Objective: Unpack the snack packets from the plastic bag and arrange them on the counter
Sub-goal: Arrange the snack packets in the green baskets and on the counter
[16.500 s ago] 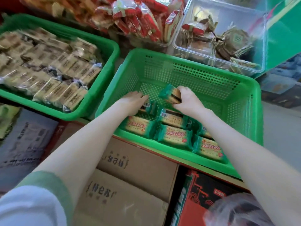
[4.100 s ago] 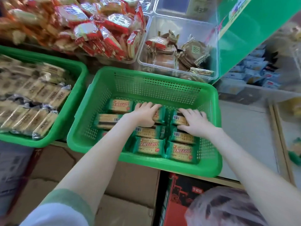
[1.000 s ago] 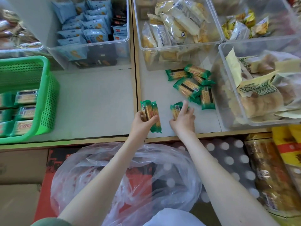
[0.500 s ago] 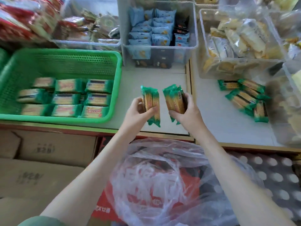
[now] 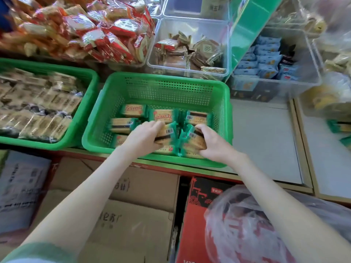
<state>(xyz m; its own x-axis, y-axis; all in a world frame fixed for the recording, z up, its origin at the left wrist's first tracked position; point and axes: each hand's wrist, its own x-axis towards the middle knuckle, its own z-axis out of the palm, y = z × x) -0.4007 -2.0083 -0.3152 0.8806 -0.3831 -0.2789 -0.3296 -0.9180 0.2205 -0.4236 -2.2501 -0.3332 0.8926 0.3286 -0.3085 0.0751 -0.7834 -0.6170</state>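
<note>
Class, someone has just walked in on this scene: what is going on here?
A person is stocking a shop counter. Each hand, left hand and right hand, has a grip on green-wrapped cracker packets, held low inside the green perforated plastic basket above packets already lying in rows. The clear plastic bag sits below the counter edge, on a red carton.

Your left hand (image 5: 147, 137): knuckles up, fingers curled closed round a load | your right hand (image 5: 210, 142): same pose, fingers wrapped closed, thumb toward you | hands: side by side, near, not touching | forearms: both bare, stretched forward, converging | left sleeve (image 5: 38, 253): green cuff at upper arm
</note>
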